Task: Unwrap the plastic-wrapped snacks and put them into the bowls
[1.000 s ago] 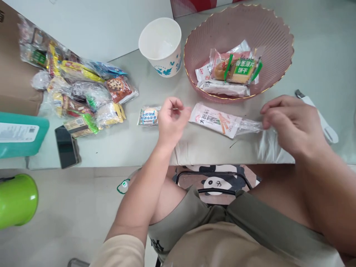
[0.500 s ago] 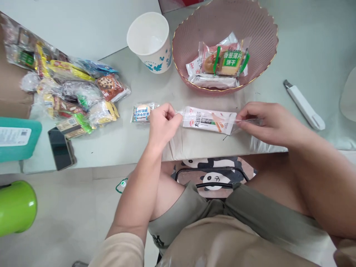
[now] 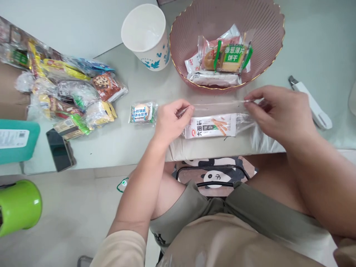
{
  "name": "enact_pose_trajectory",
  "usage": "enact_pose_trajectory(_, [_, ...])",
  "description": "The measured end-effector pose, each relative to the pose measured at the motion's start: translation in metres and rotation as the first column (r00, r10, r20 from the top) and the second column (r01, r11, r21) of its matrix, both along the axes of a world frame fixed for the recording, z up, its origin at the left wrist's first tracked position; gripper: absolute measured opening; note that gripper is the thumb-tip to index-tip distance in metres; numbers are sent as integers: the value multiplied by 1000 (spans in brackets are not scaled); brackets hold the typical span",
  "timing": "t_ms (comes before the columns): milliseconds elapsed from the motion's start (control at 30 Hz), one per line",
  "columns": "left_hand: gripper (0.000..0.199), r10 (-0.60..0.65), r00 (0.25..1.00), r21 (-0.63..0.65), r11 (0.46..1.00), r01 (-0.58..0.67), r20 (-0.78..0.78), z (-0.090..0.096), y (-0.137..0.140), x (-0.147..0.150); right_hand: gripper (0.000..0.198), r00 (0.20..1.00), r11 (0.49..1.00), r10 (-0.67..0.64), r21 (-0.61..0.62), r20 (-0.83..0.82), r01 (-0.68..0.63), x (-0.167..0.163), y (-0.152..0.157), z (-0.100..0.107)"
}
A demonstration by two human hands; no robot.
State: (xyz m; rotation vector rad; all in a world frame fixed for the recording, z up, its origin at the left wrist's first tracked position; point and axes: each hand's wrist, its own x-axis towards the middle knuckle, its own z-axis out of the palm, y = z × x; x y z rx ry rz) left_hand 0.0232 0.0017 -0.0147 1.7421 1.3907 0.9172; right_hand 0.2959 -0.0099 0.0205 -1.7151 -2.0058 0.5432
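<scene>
My left hand (image 3: 174,120) pinches one end of a clear plastic film (image 3: 219,105) between thumb and fingers. Its other end is gripped by my right hand (image 3: 278,111), so the film's far edge runs taut between them. A white snack packet (image 3: 210,126) with a picture of orange-brown sticks lies on the table under or within the film; which one I cannot tell. Left of my left hand sits a small wrapped biscuit (image 3: 141,112). Just beyond my right hand is a white box cutter (image 3: 313,105).
A pink ribbed bowl (image 3: 267,40) with gold rim holds several wrapped snacks, beside a paper cup (image 3: 144,29). At left are a pile of wrapped snacks (image 3: 72,89), a phone (image 3: 59,148) and a teal package (image 3: 19,155). A green bin (image 3: 25,205) stands on the floor.
Both hands have moved slightly apart, the right one upward, drawing the film's far edge straight. The snack packet now sits nearer the table's front edge, below that film edge.
</scene>
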Motion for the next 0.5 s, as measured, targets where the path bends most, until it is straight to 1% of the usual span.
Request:
enact_pose_trajectory(67, [15,28,997,-45,999,-25,76,-1,0,-1,18,994,983,-67,176,84,51,1,-4,0])
enact_pose_trajectory(100, [16,34,995,-58,998,-28,96,-1,0,-1,18,989,959,-89,279,120,52,0,-7,0])
enact_pose_trajectory(133, [16,35,995,-64,998,-29,92,-1,0,-2,18,987,930,-72,366,146,14,-2,-11,-1])
enact_pose_trajectory(167, [15,38,997,-63,997,-34,65,-1,0,-3,16,986,903,-11,425,165,-61,-6,-15,-3])
enact_pose_trajectory(200, [15,40,999,-57,998,-38,23,-1,0,-3,15,980,881,86,446,182,-160,-11,-19,-5])
enact_pose_trajectory(233, [15,42,999,-50,998,-43,-22,-1,0,-4,14,961,863,196,430,196,-264,-17,-22,-8])
enact_pose_trajectory(267, [15,45,997,-42,998,-47,-62,-1,0,-4,16,934,852,291,387,209,-352,-22,-24,-12])
enact_pose_trajectory(300, [16,48,995,-34,998,-51,-89,-2,0,-5,20,911,850,348,335,221,-406,-28,-26,-16])
enact_pose_trajectory(333, [16,53,993,-22,998,-55,-102,-2,0,-6,24,903,859,361,294,234,-419,-31,-26,-20])
enact_pose_trajectory(367, [16,61,993,-5,998,-62,-103,-3,0,-6,27,905,873,345,268,249,-407,-34,-26,-23])
enact_pose_trajectory(433, [16,78,992,38,996,-75,-98,-5,1,-8,27,911,888,311,259,270,-380,-34,-24,-28])
enact_pose_trajectory(500, [17,98,990,68,994,-91,-103,-8,2,-11,26,904,881,317,263,286,-392,-29,-22,-28])
